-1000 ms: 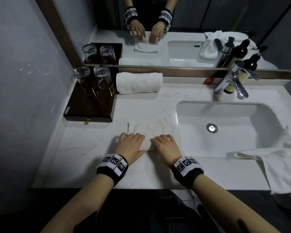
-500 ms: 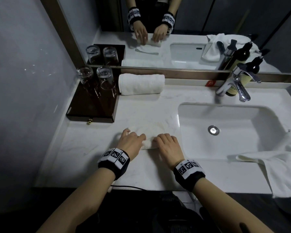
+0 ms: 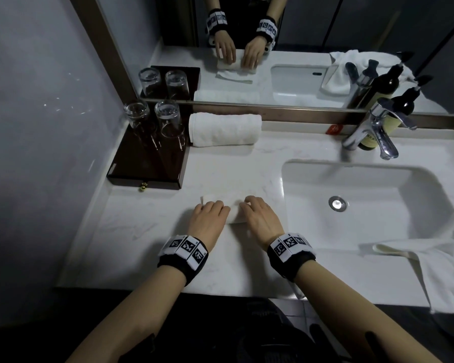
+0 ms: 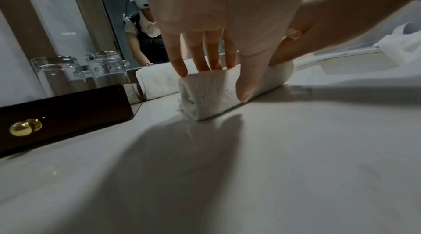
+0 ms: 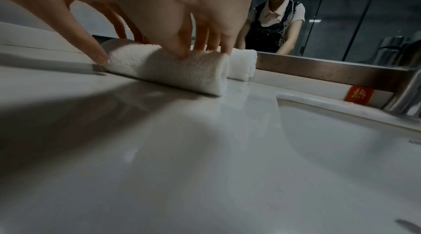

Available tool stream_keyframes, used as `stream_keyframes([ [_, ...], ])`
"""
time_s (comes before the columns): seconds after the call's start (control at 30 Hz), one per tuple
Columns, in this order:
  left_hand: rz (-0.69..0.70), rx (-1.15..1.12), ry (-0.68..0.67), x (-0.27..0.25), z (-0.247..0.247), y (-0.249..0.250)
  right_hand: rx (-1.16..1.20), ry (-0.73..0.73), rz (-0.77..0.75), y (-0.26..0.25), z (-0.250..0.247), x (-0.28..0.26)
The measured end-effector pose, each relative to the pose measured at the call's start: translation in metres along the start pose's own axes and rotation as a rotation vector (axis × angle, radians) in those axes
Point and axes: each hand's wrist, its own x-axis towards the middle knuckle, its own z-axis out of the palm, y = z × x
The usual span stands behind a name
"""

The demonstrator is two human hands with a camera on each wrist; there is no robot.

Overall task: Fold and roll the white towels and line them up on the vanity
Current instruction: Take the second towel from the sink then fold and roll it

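Observation:
A white towel [image 3: 235,214] lies partly rolled on the white vanity [image 3: 142,231] just left of the sink. Its flat remainder [image 3: 220,198] stretches away from me. My left hand [image 3: 210,216] holds the roll's left end [image 4: 205,97], fingers draped over the top and thumb [image 4: 244,92] against the near side. My right hand [image 3: 260,214] grips the right end [image 5: 182,74] the same way. A finished rolled towel [image 3: 224,129] lies along the mirror; it also shows behind the roll [image 5: 242,63].
A dark tray [image 3: 147,166] with two upturned glasses [image 3: 165,119] stands at the back left. The sink [image 3: 364,195] and faucet [image 3: 372,132] are to the right, with a dark bottle [image 3: 367,138] behind. A loose white towel [image 3: 435,260] hangs over the sink's right front edge.
Both hands have rolled the towel away from me. The roll is thicker and the flat part beyond it is shorter.

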Motion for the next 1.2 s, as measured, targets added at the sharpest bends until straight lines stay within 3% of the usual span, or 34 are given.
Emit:
stream_keyframes([
  [0.13,-0.002,-0.002,0.049,0.005,-0.001,-0.001,-0.015,0.199,-0.044,-0.002,0.003,-0.014],
  [0.23,-0.023,-0.116,-0.077,0.014,0.008,-0.004,-0.055,0.203,-0.053,-0.003,0.007,-0.019],
  [0.43,-0.073,-0.128,-0.118,0.025,0.018,-0.006,-0.123,0.281,-0.113,0.003,0.007,-0.008],
  [0.7,-0.133,-0.037,-0.105,0.030,0.002,0.002,-0.046,0.191,-0.206,0.019,-0.002,0.017],
  [0.87,-0.181,0.002,-0.161,0.042,-0.002,0.004,0.001,-0.034,-0.219,0.033,-0.003,0.034],
  [1.13,-0.224,0.146,-0.129,0.049,-0.010,0.016,0.050,0.172,-0.292,0.042,0.005,0.034],
  [1.2,-0.210,0.165,-0.087,0.050,-0.009,0.015,0.078,0.131,-0.294,0.044,0.008,0.034],
])
